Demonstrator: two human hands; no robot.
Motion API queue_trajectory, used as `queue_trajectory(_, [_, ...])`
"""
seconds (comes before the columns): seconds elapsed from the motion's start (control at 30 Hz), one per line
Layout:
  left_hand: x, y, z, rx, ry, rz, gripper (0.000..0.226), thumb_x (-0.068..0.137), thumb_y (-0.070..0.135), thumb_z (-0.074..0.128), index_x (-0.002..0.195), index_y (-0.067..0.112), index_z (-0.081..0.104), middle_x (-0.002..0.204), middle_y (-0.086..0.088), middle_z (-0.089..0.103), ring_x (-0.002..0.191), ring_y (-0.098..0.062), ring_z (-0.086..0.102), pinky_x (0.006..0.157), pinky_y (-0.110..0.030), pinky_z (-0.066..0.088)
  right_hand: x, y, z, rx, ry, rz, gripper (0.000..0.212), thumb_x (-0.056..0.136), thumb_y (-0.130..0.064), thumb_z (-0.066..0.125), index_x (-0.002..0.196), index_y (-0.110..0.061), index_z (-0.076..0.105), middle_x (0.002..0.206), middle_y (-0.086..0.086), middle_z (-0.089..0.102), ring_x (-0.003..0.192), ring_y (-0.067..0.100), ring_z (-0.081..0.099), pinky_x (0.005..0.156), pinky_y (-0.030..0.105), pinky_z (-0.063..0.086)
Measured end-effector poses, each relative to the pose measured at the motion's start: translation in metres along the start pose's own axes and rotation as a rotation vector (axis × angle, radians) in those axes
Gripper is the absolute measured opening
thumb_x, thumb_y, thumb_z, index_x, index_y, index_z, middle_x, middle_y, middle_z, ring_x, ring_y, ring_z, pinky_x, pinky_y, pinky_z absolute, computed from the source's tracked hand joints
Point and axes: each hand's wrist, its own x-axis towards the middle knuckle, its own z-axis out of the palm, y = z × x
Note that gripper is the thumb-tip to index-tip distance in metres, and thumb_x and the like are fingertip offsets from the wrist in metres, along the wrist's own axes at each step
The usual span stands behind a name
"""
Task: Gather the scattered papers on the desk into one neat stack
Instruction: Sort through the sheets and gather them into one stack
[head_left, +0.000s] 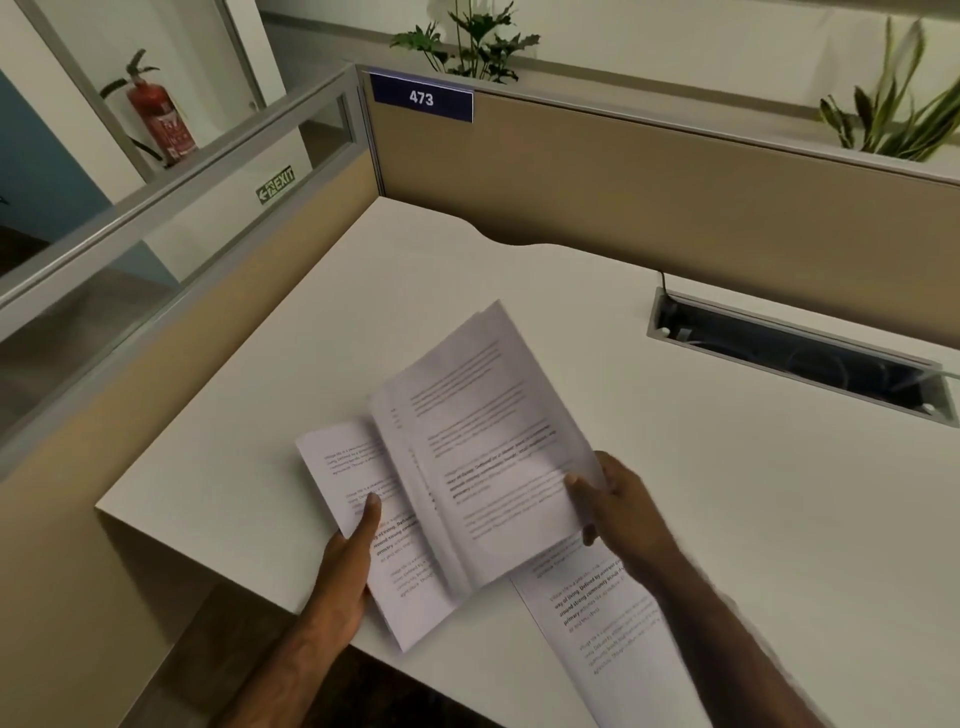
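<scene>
Above the white desk (727, 493) I hold printed white papers. My right hand (618, 509) grips a raised, tilted bundle of sheets (483, 447) by its right edge, thumb on top. A lower bundle of sheets (384, 556) sits partly under the raised one, held at its left edge by my left hand (353, 561), thumb pressed on the page. One more printed sheet (602, 634) lies flat on the desk under my right forearm, reaching the front edge.
A recessed cable tray (795, 358) opens in the desk at the right. Beige partition walls (649, 192) close off the back and left sides, with a blue "473" sign (422, 97). Plants (893, 114) stand behind the partition. The desk's front left corner (104, 506) is near my left arm.
</scene>
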Motion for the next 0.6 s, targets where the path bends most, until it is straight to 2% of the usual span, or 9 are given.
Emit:
queue_trajectory(0.13, [-0.002,0.004,0.001,-0.019,-0.060,-0.015,0.062,0.087,0.081,0.053,0.138,0.046,0.059,0.132,0.001,0.075,0.122,-0.029,0.070,0.105,-0.059,0.054,0.000,0.005,0.042,-0.059,-0.139,0.060,0.011,0.108,-0.021,0.059,0.110,-0.012,0.065,0.088,0.011,0.076,0.058,0.015,0.068,0.047,0.032,0.055])
queue_trajectory(0.23, [-0.004,0.006,0.002,-0.023,-0.062,-0.012,0.056,0.087,0.073,0.064,0.134,0.042,0.063,0.130,0.001,0.077,0.121,-0.026,0.070,0.108,-0.057,0.052,0.000,0.007,0.065,-0.146,-0.205,0.083,0.018,0.109,-0.024,0.058,0.119,-0.011,0.064,0.100,0.012,0.076,0.058,0.012,0.068,0.048,0.029,0.055])
queue_trajectory(0.3, [-0.001,0.004,0.003,-0.005,-0.005,-0.006,0.049,0.089,0.050,0.077,0.133,0.031,0.066,0.127,-0.006,0.077,0.117,-0.030,0.072,0.104,-0.054,0.056,0.001,0.007,0.076,-0.224,-0.243,0.075,0.024,0.108,-0.027,0.059,0.124,-0.010,0.063,0.107,0.009,0.074,0.063,0.010,0.068,0.048,0.024,0.054])
queue_trajectory(0.37, [0.002,0.000,0.001,0.017,0.050,0.006,0.035,0.091,0.025,0.080,0.125,0.027,0.070,0.124,-0.008,0.077,0.112,-0.031,0.073,0.095,-0.047,0.060,0.003,0.007,0.082,-0.322,-0.269,0.060,0.032,0.106,-0.032,0.062,0.131,-0.011,0.062,0.112,0.002,0.070,0.081,0.015,0.068,0.055,0.018,0.052])
queue_trajectory(0.47, [0.003,-0.002,0.001,0.028,0.066,0.006,0.032,0.094,0.010,0.076,0.122,0.025,0.071,0.114,-0.003,0.080,0.107,-0.028,0.075,0.081,-0.039,0.063,0.003,0.007,0.076,-0.438,-0.207,0.027,0.041,0.102,-0.043,0.067,0.133,-0.017,0.063,0.111,-0.007,0.065,0.094,0.012,0.064,0.064,0.011,0.043])
queue_trajectory(0.6, [0.004,-0.003,-0.002,0.032,0.068,-0.006,0.028,0.095,0.009,0.075,0.116,0.027,0.072,0.107,-0.001,0.083,0.102,-0.028,0.077,0.074,-0.037,0.064,-0.002,0.012,0.043,-0.438,-0.004,0.041,0.045,0.095,-0.049,0.075,0.132,-0.026,0.066,0.108,-0.008,0.070,0.094,0.010,0.070,0.084,0.031,0.058])
